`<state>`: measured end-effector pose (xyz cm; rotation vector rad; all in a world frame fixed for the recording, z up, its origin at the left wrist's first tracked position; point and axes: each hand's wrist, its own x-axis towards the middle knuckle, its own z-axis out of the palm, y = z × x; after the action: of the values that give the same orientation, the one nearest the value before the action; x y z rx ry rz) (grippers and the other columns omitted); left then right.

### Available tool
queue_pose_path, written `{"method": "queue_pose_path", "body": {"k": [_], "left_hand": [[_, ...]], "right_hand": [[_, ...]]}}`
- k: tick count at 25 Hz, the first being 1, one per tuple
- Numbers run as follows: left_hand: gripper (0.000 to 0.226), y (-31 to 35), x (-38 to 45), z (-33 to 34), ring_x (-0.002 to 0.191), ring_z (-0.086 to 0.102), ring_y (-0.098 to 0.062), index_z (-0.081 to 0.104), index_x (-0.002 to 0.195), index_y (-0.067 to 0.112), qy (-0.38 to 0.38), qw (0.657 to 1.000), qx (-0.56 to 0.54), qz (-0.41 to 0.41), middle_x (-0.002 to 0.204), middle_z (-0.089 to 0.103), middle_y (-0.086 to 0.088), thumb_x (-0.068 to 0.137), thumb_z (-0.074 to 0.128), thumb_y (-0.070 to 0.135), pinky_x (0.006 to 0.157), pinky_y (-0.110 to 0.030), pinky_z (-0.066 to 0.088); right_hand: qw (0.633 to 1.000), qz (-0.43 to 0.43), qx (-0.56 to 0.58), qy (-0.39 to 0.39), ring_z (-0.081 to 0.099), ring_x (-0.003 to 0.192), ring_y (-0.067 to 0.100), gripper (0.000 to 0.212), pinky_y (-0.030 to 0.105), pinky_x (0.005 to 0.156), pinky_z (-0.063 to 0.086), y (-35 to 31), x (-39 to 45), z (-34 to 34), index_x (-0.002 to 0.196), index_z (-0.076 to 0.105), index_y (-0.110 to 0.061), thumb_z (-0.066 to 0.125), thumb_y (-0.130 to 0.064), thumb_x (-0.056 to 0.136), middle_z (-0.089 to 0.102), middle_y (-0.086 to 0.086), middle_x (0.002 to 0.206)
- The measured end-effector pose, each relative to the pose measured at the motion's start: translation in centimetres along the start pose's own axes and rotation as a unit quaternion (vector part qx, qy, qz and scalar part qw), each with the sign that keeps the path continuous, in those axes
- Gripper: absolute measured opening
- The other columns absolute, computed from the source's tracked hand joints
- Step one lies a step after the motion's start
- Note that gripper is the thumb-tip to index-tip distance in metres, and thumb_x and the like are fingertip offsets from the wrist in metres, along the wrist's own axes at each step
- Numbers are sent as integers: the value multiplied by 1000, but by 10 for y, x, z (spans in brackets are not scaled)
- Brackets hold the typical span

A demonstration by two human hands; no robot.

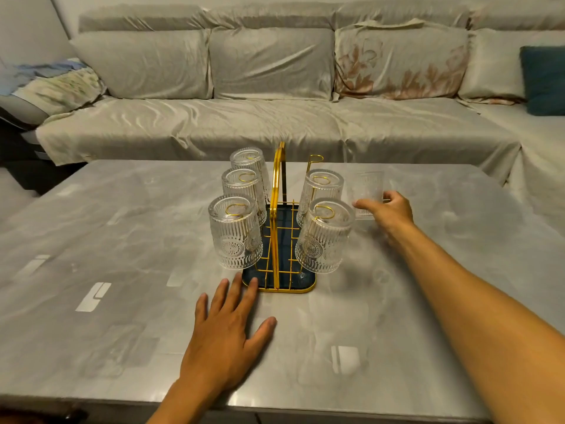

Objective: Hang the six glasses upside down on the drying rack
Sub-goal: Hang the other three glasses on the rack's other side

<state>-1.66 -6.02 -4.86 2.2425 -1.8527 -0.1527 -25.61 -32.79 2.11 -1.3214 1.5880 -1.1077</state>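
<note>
Marble-look table fronts grey-draped sofa; drying rack centred.

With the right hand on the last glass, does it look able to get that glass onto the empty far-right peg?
Probably yes. The right hand grips the sixth glass right beside the empty peg, which stands bare behind the two hung right-side glasses; nothing blocks it from above.

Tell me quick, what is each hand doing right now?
Left hand: open, flat on the grey table, holding nothing.
Right hand: closed around a clear ribbed glass beside the gold wire drying rack.
</note>
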Motion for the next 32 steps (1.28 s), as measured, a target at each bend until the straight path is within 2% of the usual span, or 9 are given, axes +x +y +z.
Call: {"method": "queue_pose_path", "body": {"k": [2, 6, 9, 12, 16, 19, 24, 32], "left_hand": [[73, 1, 0, 0, 144, -24, -12, -21, 141, 51, -2, 1000, -1, -2, 156, -27, 14, 78, 0, 82, 115, -43, -19], [75, 2, 0, -2, 143, -25, -13, -24, 140, 50, -13, 1000, -6, -1, 155, -29, 13, 76, -3, 83, 114, -44, -19], [77, 4, 0, -4, 143, -26, -14, -28, 138, 48, -23, 1000, -9, -7, 154, -31, 12, 73, -7, 84, 115, -46, -18], [79, 6, 1, -7, 143, -26, -14, -33, 135, 47, -34, 999, -7, -10, 153, -32, 11, 68, -11, 84, 116, -48, -16], [77, 6, 3, -8, 143, -27, -16, -34, 134, 46, -40, 999, -4, -7, 153, -32, 10, 71, -8, 83, 115, -48, -18], [75, 5, 2, -7, 143, -26, -16, -34, 134, 46, -33, 999, -5, -7, 153, -32, 11, 74, -5, 81, 114, -47, -19], [72, 3, 4, -4, 144, -26, -16, -34, 133, 46, -21, 1000, -3, -3, 153, -31, 11, 79, 1, 79, 112, -45, -20], [71, 2, 7, -1, 140, -31, -15, -37, 129, 49, -29, 1000, 7, -4, 150, -34, 12, 77, 0, 80, 110, -44, -23]], "right_hand": [[998, -16, 52, 26, 62, 81, 14, 56, 33, 65, 58, -18, -4, -15, 100, 57, -19, 83, -41, 56, 64, 4, 108], [987, -117, 96, 58, 58, 89, 11, 71, 34, 70, 55, -95, -3, -46, 110, 49, -28, 84, -46, 52, 56, -2, 110], [973, -218, -2, 70, 54, 87, 8, 75, 23, 67, 46, -158, -6, -42, 105, 45, -27, 85, -51, 46, 54, -5, 104], [952, -279, -113, 52, 54, 89, 15, 71, 29, 72, 46, -190, -11, -20, 105, 49, -22, 84, -51, 51, 56, -3, 103], [944, -282, -173, 4, 54, 96, 21, 61, 31, 75, 43, -189, -15, 17, 111, 53, -18, 79, -48, 64, 59, 4, 111], [932, -284, -224, -16, 51, 104, 28, 54, 38, 83, 46, -173, -16, 40, 112, 53, -17, 77, -41, 70, 60, 7, 115], [947, -231, -218, -47, 50, 105, 30, 50, 45, 86, 48, -157, -10, 59, 110, 54, -18, 79, -26, 68, 59, 9, 113], [950, -202, -226, -70, 53, 100, 27, 54, 45, 84, 50, -142, -6, 73, 108, 55, -18, 84, -21, 63, 57, 7, 113]]}}
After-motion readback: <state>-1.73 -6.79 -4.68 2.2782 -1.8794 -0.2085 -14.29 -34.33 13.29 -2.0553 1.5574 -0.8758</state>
